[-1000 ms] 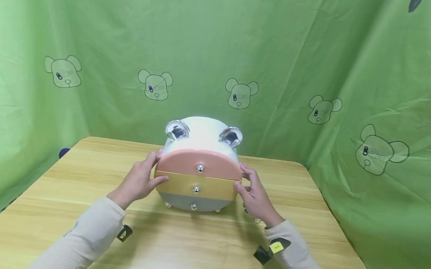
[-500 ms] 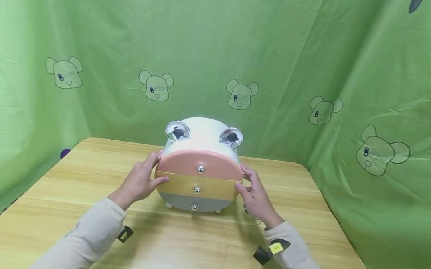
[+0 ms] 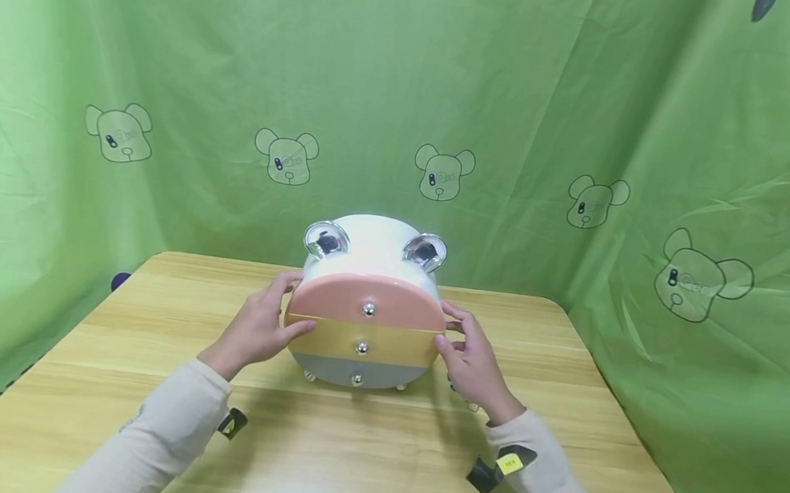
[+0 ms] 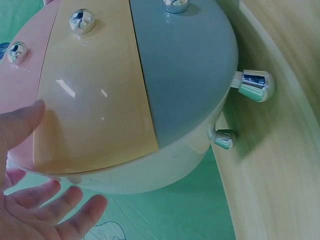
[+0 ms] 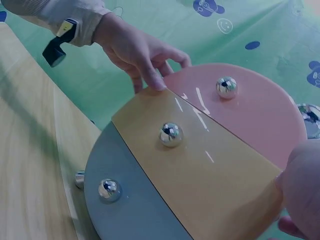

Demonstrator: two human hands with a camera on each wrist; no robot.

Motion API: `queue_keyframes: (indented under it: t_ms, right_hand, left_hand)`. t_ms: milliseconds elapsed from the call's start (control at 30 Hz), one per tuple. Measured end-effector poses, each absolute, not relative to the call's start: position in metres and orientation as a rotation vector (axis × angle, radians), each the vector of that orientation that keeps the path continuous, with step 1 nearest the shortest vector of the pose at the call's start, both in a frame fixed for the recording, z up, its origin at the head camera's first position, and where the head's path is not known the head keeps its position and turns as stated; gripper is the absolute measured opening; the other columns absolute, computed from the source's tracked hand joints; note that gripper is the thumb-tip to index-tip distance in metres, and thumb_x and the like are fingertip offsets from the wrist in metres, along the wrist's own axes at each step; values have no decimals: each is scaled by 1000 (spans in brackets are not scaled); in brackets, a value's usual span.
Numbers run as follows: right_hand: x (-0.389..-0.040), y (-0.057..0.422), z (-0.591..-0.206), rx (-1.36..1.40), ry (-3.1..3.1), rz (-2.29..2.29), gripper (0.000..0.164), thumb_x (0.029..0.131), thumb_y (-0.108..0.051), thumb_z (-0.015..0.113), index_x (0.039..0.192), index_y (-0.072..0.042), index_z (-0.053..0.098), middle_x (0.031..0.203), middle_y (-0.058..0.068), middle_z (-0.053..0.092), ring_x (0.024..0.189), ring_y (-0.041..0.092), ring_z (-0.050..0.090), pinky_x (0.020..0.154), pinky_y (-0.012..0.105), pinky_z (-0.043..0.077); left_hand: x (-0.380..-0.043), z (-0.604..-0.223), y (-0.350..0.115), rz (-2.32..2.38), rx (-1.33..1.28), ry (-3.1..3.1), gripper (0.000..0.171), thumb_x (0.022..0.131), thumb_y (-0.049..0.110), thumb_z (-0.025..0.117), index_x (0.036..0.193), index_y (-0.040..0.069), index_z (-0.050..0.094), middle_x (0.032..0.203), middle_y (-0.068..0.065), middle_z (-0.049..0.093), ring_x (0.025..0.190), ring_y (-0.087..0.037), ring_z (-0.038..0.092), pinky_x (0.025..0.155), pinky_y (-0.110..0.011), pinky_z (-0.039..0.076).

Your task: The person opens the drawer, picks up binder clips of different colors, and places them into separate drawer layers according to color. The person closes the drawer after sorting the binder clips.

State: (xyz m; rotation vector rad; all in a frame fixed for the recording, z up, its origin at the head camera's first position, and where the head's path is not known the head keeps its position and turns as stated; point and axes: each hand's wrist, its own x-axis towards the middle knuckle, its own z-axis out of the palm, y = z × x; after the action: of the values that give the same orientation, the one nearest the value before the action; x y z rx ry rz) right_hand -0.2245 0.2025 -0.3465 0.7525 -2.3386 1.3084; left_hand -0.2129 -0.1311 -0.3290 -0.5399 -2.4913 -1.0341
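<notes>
A small rounded drawer cabinet (image 3: 377,242) stands on the table, white on top with two shiny silver ear-like rounds. Its front has a pink drawer (image 3: 333,297), a yellow drawer (image 3: 397,346) and a grey-blue drawer (image 3: 326,367), all closed, each with a silver ball knob. At the cabinet's left side is my left hand (image 3: 257,330), thumb over the yellow drawer's end, fingers loosely spread along the side in the left wrist view. My right hand (image 3: 472,360) is at the opposite side, thumb tip at the yellow drawer's edge, fingers relaxed beside the pink drawer.
The wooden table (image 3: 359,451) carries the cabinet on short silver feet (image 4: 255,85). A green curtain (image 3: 376,76) with bear outlines hangs behind and at both sides. Dark straps with yellow labels (image 3: 510,465) hang from the sleeves.
Both hands shift very slightly: the left thumb slides a little further over the yellow drawer, and the right hand eases slightly rightward. The cabinet stays in place with its drawers closed.
</notes>
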Motion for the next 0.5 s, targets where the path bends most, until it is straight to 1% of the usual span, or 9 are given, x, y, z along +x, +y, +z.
queue_keyframes:
  t_ms: [67, 133, 200, 267, 367, 500]
  right_hand:
    - [-221, 200, -345, 698, -2302, 1282, 40, 90, 4, 63, 128, 2, 51, 125, 17, 55, 103, 28, 57, 78, 31, 55]
    - [-217, 198, -344, 654, -2257, 1261, 35, 86, 5, 67, 119, 2, 55, 106, 13, 60, 90, 22, 58, 73, 28, 54]
    - [-213, 195, -343, 668, -2218, 1249, 28, 83, 7, 69, 109, 2, 59, 89, 7, 59, 77, 17, 56, 66, 25, 53]
    - [-209, 193, -342, 745, -2205, 1240, 22, 83, 7, 69, 102, 1, 61, 78, 2, 58, 68, 12, 53, 59, 23, 50]
    - [-204, 190, -344, 925, -2237, 1224, 16, 83, 7, 69, 95, -1, 63, 72, -1, 58, 61, 9, 52, 52, 24, 49]
    - [-202, 188, -348, 1091, -2378, 1208, 12, 87, 0, 69, 98, -2, 64, 75, -5, 60, 63, 7, 55, 55, 25, 51]
  left_hand:
    - [-214, -327, -130, -1011, -529, -2501, 75, 78, 20, 83, 137, 10, 38, 139, -23, 48, 123, -46, 47, 98, -63, 39]
    - [-214, -325, -128, -1001, -520, -2510, 78, 78, 24, 83, 140, 14, 36, 147, -22, 39, 127, -49, 42, 99, -67, 35]
    - [-215, -322, -127, -1003, -520, -2513, 82, 77, 26, 83, 142, 18, 35, 154, -21, 28, 130, -52, 36, 98, -70, 33]
    - [-216, -319, -125, -1005, -531, -2512, 84, 76, 28, 84, 144, 22, 34, 156, -21, 21, 130, -54, 35, 96, -72, 32]
    - [-217, -315, -123, -1003, -559, -2508, 88, 74, 30, 85, 145, 26, 33, 158, -21, 15, 130, -55, 33, 95, -73, 32]
    - [-221, -310, -120, -993, -598, -2510, 89, 73, 31, 86, 146, 30, 34, 158, -21, 12, 132, -54, 30, 96, -73, 32]
